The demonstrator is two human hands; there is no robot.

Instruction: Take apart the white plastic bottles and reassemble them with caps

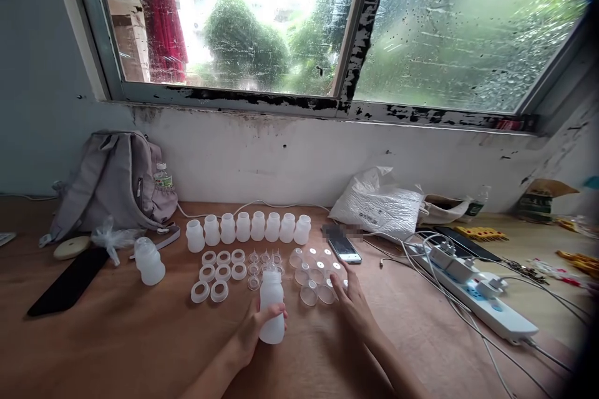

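Note:
My left hand point(256, 328) is wrapped round a frosted white baby bottle point(272, 315), held upright near the front of the table. A clear nipple seems to rise from its neck, overlapping the nipples behind. My right hand point(352, 300) reaches over the clear dome caps point(309, 294) with thumb and fingers apart; whether a fingertip touches a cap I cannot tell. Left of the caps are several clear nipples point(253, 283), then several white collar rings point(219, 290). Behind them a row of open-necked white bottles point(243, 227) stands upright.
More white bottle pieces point(150, 265) stand at left, near a black flat case point(70, 283) and a grey backpack point(110, 181). A phone point(344, 244) lies beyond my right hand. Farther right are a silver bag point(379, 204) and a power strip point(482, 296) with tangled cables.

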